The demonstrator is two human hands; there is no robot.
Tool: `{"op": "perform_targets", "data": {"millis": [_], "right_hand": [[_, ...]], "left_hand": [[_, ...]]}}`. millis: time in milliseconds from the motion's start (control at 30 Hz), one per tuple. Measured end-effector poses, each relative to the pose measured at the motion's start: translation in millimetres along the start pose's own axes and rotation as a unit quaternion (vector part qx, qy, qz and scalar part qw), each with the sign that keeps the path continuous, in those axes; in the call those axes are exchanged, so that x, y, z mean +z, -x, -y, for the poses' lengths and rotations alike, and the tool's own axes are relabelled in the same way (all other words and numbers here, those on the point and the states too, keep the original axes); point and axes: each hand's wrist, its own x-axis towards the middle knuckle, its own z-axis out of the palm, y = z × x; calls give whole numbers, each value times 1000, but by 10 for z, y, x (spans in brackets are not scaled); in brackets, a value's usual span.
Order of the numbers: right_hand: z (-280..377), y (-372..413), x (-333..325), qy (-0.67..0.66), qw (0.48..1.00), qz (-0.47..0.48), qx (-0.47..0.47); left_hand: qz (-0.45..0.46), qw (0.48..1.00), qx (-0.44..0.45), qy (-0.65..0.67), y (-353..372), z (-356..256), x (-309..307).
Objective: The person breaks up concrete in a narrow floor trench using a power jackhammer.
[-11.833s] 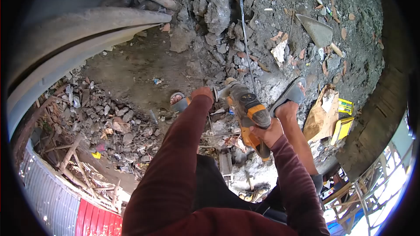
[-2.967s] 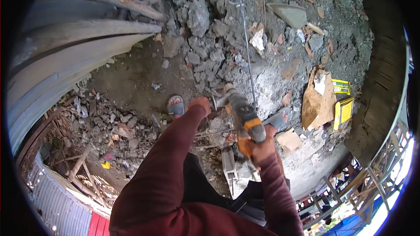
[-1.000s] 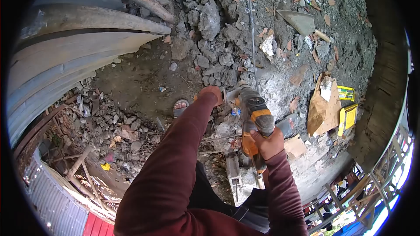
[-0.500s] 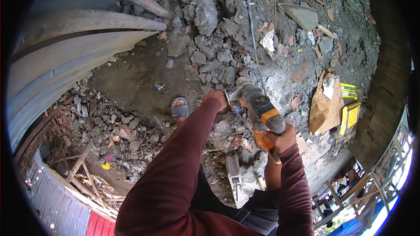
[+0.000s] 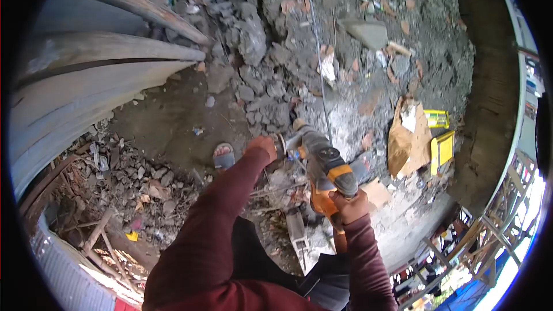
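An orange-and-black rotary hammer (image 5: 324,158) is held between my two hands over broken concrete, its nose pointing up and left in the head view. My left hand (image 5: 264,147) is closed around the side handle beside the tool's front. At the rear, my right hand (image 5: 350,206) wraps the main grip; whether a finger presses the trigger is hidden. I cannot make out the bit's tip. Grey concrete chunks (image 5: 271,89) lie past the nose. Below my left hand, a sandalled foot (image 5: 223,155) rests on the dirt.
A thin grey cable or rod (image 5: 317,40) runs across the ground. A trowel (image 5: 368,33) lies farther out. Torn brown paper (image 5: 408,144) and a yellow packet (image 5: 442,152) lie right. Curved metal sheets (image 5: 103,80) stand left, a dark post (image 5: 489,92) right.
The view has shifted, so the ground and things on it appear farther left and mostly slightly lower. Both hands keep their hold on the rotary hammer.
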Motion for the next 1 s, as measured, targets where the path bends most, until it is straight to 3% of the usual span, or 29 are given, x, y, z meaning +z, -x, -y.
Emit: {"op": "perform_targets", "data": {"millis": [33, 67, 167, 300, 367, 400, 500, 533, 600, 667, 733, 833, 967, 1000], "right_hand": [[-50, 28, 12, -31, 999, 12, 12], [204, 44, -28, 27, 996, 40, 81], [136, -125, 113, 12, 1000, 5, 14], [94, -595, 358, 158, 980, -44, -110], [240, -628, 385, 163, 985, 53, 9], [405, -683, 439, 98, 992, 63, 58], [727, -636, 554, 262, 964, 29, 33], [706, -482, 423, 262, 964, 21, 33], [515, -84, 4, 77, 997, 4, -8], [541, 310, -537, 3, 995, 87, -45], [810, 701, -840, 54, 987, 152, 18], [1061, 1263, -687, 78, 992, 95, -37], [960, 1742, -548, 92, 995, 43, -16], [907, 1818, -529, 100, 994, 40, -10]], "left_hand": [[-34, 999, 9, -25, -23, 48, 124], [-7, 1000, -3, -26, 58, 78, 217], [43, 998, -52, -18, -68, -23, -14], [55, 996, -66, -2, -606, 138, -32], [74, 995, -65, 4, -573, 251, 134], [80, 995, -66, -3, -528, 339, 242], [-4, 1000, -20, 20, -479, 379, 266], [-6, 1000, -13, 18, -384, 333, 303], [53, 998, -9, -11, 106, 178, 194], [13, 1000, -5, 25, 968, -6, 13], [27, 994, 87, -56, 1596, 82, 142], [37, 987, 115, -104, 1959, 113, 225], [75, 989, 98, -79, 2095, 28, 111], [82, 980, 140, -116, 2148, 103, 184]]}}
